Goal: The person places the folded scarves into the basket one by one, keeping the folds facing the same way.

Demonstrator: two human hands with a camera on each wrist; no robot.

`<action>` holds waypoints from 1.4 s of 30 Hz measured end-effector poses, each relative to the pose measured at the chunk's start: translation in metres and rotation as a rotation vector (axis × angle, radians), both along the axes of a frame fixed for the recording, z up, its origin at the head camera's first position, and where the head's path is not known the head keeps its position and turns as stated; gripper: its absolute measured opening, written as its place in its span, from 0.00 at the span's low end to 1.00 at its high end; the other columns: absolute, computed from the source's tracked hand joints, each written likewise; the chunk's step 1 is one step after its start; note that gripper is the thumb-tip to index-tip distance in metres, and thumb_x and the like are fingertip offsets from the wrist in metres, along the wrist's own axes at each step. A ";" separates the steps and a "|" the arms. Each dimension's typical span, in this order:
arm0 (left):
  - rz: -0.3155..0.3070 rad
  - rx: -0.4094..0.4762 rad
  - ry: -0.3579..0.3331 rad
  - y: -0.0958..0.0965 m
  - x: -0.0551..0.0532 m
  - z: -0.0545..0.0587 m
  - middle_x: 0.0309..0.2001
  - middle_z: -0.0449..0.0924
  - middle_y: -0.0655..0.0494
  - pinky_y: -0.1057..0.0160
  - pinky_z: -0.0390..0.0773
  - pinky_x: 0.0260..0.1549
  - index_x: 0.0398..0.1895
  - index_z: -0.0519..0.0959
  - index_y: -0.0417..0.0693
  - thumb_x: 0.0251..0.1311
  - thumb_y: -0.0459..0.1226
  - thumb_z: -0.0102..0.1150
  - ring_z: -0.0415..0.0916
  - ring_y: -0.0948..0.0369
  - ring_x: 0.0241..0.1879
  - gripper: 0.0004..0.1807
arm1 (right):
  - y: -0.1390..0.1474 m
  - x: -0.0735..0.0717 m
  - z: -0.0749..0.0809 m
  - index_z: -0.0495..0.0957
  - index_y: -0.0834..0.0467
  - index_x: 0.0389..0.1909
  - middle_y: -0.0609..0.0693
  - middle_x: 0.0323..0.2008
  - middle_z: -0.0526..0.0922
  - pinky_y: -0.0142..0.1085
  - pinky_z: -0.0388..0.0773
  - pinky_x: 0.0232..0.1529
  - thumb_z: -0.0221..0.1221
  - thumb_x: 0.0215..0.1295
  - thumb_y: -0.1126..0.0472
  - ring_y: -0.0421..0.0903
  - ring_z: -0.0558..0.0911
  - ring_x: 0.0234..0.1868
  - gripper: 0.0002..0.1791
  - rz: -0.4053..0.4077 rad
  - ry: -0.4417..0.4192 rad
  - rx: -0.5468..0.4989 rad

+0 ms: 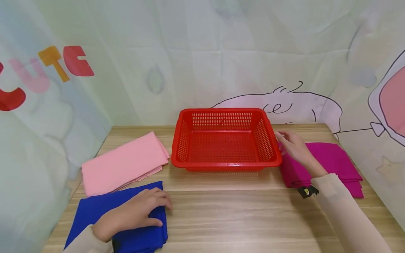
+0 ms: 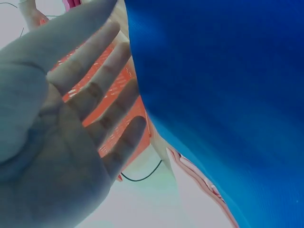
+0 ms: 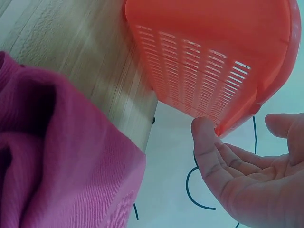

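My left hand (image 1: pixel 139 211) hovers close over a folded blue cloth (image 1: pixel 95 211) at the front left, fingers spread and loosely bent. In the left wrist view its palm faces the cloth's edge and holds nothing. My right hand (image 1: pixel 294 147) is beside the right side of a red plastic basket (image 1: pixel 226 164), above a folded magenta cloth (image 1: pixel 332 158). Seen from the right wrist, its fingers (image 3: pixel 204 137) are loosely bent near the basket's slotted side, with the thumb apart and no object between them. Nothing shows inside the basket.
A folded pink cloth (image 1: pixel 123 163) lies left of the basket, partly behind the blue one. All of these rest on a wooden table (image 1: pixel 234 218). A printed fabric backdrop (image 1: pixel 196 70) stands behind the table and along its sides.
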State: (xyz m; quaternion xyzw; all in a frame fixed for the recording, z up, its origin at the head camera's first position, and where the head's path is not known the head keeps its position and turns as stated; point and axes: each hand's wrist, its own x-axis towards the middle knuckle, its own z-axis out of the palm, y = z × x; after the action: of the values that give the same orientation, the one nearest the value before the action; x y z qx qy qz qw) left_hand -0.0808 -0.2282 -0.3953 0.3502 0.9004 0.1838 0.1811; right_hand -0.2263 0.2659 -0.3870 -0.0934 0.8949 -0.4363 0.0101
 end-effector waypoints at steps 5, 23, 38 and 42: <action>-0.017 -0.021 -0.044 0.002 0.001 0.002 0.50 0.78 0.69 0.41 0.71 0.55 0.50 0.83 0.63 0.55 0.44 0.73 0.72 0.58 0.55 0.18 | -0.004 -0.002 0.000 0.62 0.76 0.67 0.69 0.44 0.80 0.41 0.85 0.31 0.43 0.81 0.51 0.45 0.81 0.32 0.32 0.012 0.004 0.013; -0.071 -0.102 -0.008 0.006 0.005 -0.005 0.43 0.78 0.74 0.38 0.66 0.57 0.37 0.85 0.67 0.50 0.32 0.75 0.70 0.57 0.55 0.17 | -0.012 -0.007 -0.002 0.63 0.77 0.66 0.71 0.47 0.79 0.38 0.79 0.41 0.43 0.81 0.51 0.60 0.80 0.44 0.31 0.007 0.049 0.092; -0.096 -0.179 0.076 0.013 0.005 -0.012 0.36 0.74 0.73 0.32 0.61 0.59 0.27 0.79 0.68 0.44 0.31 0.78 0.69 0.57 0.51 0.21 | -0.024 -0.014 -0.009 0.60 0.79 0.66 0.68 0.36 0.79 0.38 0.76 0.35 0.42 0.82 0.56 0.57 0.79 0.35 0.29 -0.056 0.091 0.115; -0.090 -0.174 0.087 0.015 0.005 -0.012 0.35 0.73 0.73 0.29 0.58 0.59 0.25 0.79 0.67 0.42 0.30 0.79 0.68 0.57 0.51 0.21 | -0.026 -0.015 -0.010 0.60 0.80 0.65 0.67 0.33 0.79 0.38 0.76 0.33 0.44 0.81 0.59 0.55 0.80 0.32 0.28 -0.064 0.107 0.108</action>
State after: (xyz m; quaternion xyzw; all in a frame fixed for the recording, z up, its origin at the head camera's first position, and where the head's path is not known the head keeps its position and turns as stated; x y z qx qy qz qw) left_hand -0.0759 -0.2135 -0.4073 0.3808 0.9034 0.0811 0.1799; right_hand -0.2409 0.2402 -0.3972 -0.0874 0.9188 -0.3821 -0.0466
